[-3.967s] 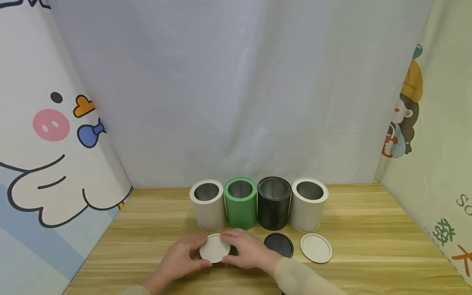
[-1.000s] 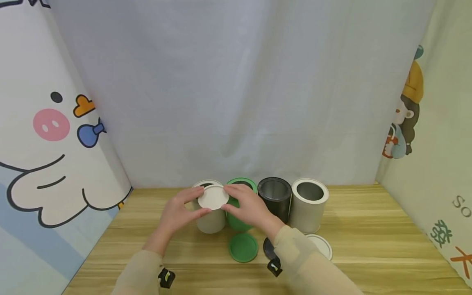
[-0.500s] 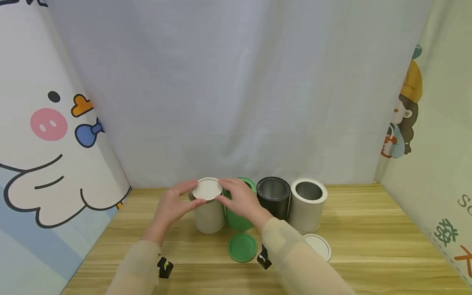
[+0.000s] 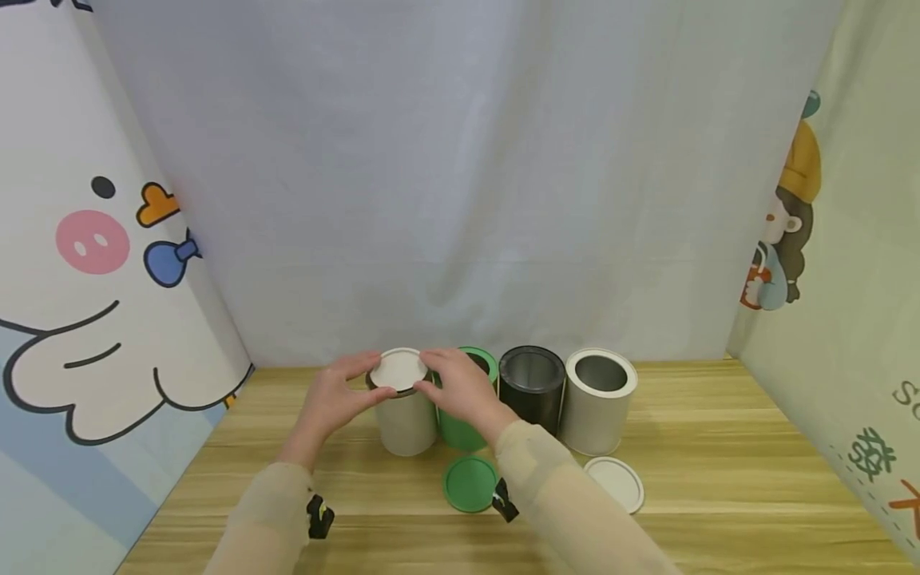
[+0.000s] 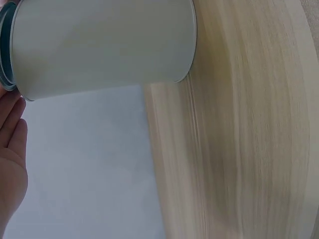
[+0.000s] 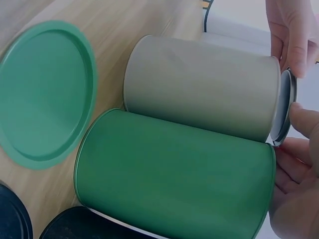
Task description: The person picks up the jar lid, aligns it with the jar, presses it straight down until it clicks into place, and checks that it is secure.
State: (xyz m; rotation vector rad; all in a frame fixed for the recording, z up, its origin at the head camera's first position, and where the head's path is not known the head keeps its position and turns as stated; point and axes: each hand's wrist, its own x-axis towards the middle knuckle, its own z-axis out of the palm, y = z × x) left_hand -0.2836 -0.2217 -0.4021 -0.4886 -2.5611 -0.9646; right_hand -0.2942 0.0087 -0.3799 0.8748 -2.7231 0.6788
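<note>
The left hand (image 4: 332, 393) and right hand (image 4: 465, 393) pinch a white lid (image 4: 398, 370) at opposite sides of its rim, thumbs on the near edge, fingers on the far edge. It is held tilted at the mouth of the leftmost can (image 4: 407, 425), with a gap showing along part of the rim. A green can (image 4: 458, 430), a black can (image 4: 530, 395) and another white can (image 4: 596, 419) stand upright beside it. Before them, on the table (image 4: 388, 535), lie a green lid (image 4: 470, 485), a dark lid (image 6: 11, 216) and a second pale lid (image 4: 616, 485).
</note>
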